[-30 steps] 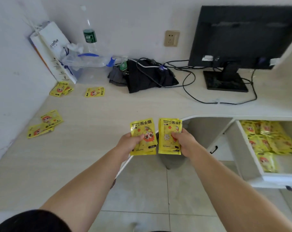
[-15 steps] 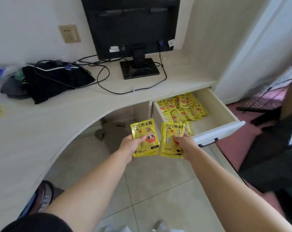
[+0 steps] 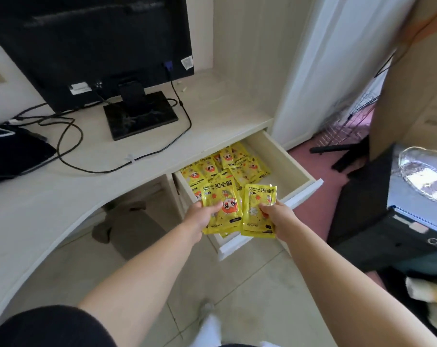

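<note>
We are pinching yellow packets (image 3: 221,206), left hand (image 3: 200,219) and right hand (image 3: 280,221), over the open drawer (image 3: 283,156); pale desk (image 3: 62,196), tiled floor (image 3: 237,284).

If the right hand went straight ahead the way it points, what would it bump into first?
Probably the pile of yellow packets lying in the open drawer, since the right hand, gripping its own packet, aims there; depth is hard to judge.
</note>
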